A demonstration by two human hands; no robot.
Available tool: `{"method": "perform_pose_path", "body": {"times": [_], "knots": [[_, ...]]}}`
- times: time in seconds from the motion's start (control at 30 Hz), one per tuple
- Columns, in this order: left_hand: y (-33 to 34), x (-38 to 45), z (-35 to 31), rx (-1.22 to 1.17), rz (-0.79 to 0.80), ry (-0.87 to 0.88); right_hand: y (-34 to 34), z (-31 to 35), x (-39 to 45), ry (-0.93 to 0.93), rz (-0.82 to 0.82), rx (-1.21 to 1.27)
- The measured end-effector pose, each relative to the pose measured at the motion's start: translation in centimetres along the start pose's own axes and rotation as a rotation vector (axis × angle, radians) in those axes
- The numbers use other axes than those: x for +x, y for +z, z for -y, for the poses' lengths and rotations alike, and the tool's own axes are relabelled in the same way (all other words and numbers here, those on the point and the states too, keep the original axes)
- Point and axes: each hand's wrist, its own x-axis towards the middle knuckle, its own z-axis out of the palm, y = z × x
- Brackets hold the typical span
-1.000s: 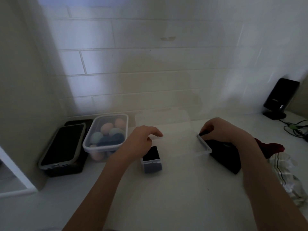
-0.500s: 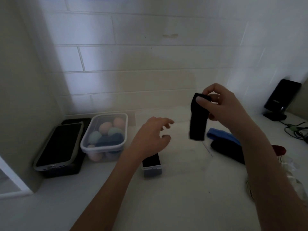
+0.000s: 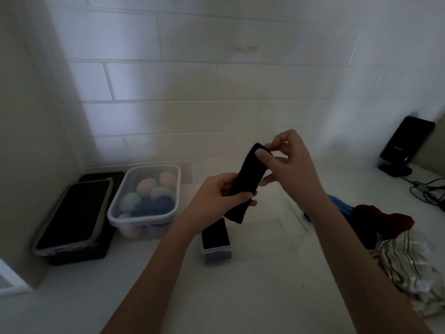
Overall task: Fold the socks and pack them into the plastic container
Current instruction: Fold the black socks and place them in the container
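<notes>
- Head cam: right hand is pinching the top of a black sock, left hand is gripping its middle, holding it up over the counter, probably lining up a fold.
- Clear container is sitting right below, barely visible.

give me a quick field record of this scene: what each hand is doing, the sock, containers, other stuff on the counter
left hand: grips lower part of long black sock
right hand: pinches sock's top end
sock state: held in the air, hanging tilted, not yet folded
clear plastic tub: holds pastel and dark rolled items
small grey box: below sock, dark inside
sock pile: red, blue and striped fabric, right
</notes>
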Motion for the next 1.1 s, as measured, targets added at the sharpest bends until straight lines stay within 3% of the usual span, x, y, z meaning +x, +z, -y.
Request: {"method": "perform_pose_path", "body": {"times": [0.1, 0.2, 0.27, 0.33, 0.4, 0.5, 0.57, 0.77, 0.9, 1.0, 1.1], "knots": [[-0.4, 0.6, 0.1, -0.044, -0.079, 0.007, -0.1, -0.3, 0.2, 0.114, 0.074, -0.062], [-0.6, 0.4, -0.1, -0.036, -0.067, 0.051, -0.3, -0.7, 0.1, 0.282, 0.306, -0.146], [-0.6, 0.4, 0.0, 0.025, -0.072, 0.056, 0.1, -1.0, -0.3, 0.232, 0.367, -0.132], [-0.6, 0.5, 0.1, 0.087, -0.111, 0.073, 0.5, -1.2, -0.1, 0.144, 0.285, -0.089], [-0.5, 0.6, 0.1, 0.112, -0.217, 0.11, 0.5, -1.0, 0.1, 0.107, 0.224, -0.05], [-1.2, 0.8, 0.5, 0.235, -0.539, 0.243, 0.3, -0.7, 0.1, 0.091, 0.232, 0.07], [-1.7, 0.7, 0.4, 0.303, -0.615, 0.278, 0.4, -0.4, -0.1, 0.066, 0.268, 0.081], [-0.7, 0.4, -0.8, -0.072, -0.372, 0.029, 0.7, 0.4, -0.8, 0.082, 0.416, -0.076], [-1.1, 0.9, -1.3, -0.316, -0.347, -0.145, 0.8, 0.0, -0.7, 0.077, 0.528, -0.215], [-1.1, 0.7, -0.6, -0.185, -0.323, -0.073, 0.9, -0.3, -0.9, 0.122, 0.556, -0.229], [-1.1, 0.4, -0.2, -0.144, -0.301, -0.029, 0.9, -0.4, -0.8, 0.216, 0.467, -0.095]]}}
